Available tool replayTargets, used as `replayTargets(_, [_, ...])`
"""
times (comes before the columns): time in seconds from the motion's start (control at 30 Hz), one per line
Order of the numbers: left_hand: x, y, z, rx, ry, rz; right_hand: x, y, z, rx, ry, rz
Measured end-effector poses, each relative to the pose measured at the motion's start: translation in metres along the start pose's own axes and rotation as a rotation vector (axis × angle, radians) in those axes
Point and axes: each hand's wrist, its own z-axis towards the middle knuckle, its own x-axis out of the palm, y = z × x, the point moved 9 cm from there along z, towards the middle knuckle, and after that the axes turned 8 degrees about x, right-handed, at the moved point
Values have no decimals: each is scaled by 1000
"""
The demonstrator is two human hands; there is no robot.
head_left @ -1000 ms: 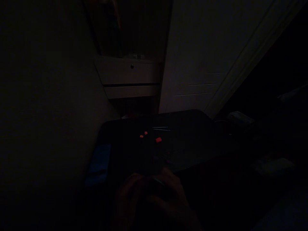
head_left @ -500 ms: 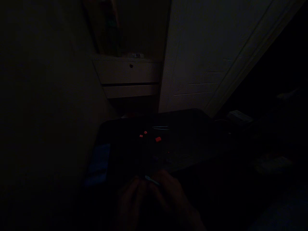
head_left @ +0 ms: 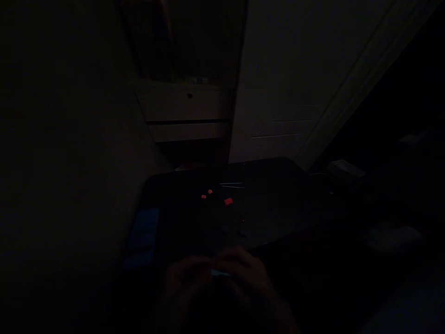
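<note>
The picture is very dark. My right hand (head_left: 252, 273) is closed around a slim pale-blue tool (head_left: 220, 273) whose exact kind I cannot make out. Close against its tip, my left hand (head_left: 184, 280) has its fingers pinched together; whatever is in them is lost in shadow. Beyond the hands, two small dark pieces (head_left: 242, 233) lie near the front edge of the black table (head_left: 274, 185). Farther back sit a red block (head_left: 228, 202) and two smaller red pieces (head_left: 203, 196).
Thin metal tweezers (head_left: 232, 185) lie toward the table's back. A flat blue rectangular object (head_left: 143, 234) rests at the left edge. Drawers (head_left: 187, 106) and a pale panel (head_left: 271, 106) stand behind. A pale box (head_left: 346, 169) is on the right.
The pale-blue tool has dropped slightly and now lies nearly level instead of slanted. Both hands have shifted, with fingers arched closer together. The view is dimmer; the table items have not moved.
</note>
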Motion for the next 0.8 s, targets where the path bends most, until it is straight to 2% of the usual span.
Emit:
replayTargets(0.1, [-6, 1, 0, -30, -72, -1, 1, -2, 1, -12, 0, 35])
replayTargets(0.33, [0, -12, 4, 90, 6, 192, 2, -10, 7, 0, -58, 74])
replayTargets(0.5, [-2, -18, 4, 115, -93, 305, 12, -14, 8, 58, -40, 80])
replayTargets(0.57, [-2, -18, 4, 108, -116, 296, 13, -12, 8, 52, -57, 96])
replayTargets(0.7, [4, -17, 6, 128, -50, 182, 9, -10, 11, 45, -81, 183])
replayTargets(0.8, [0, -13, 7, 105, -35, 87, 3, -8, 15, 26, -92, 214])
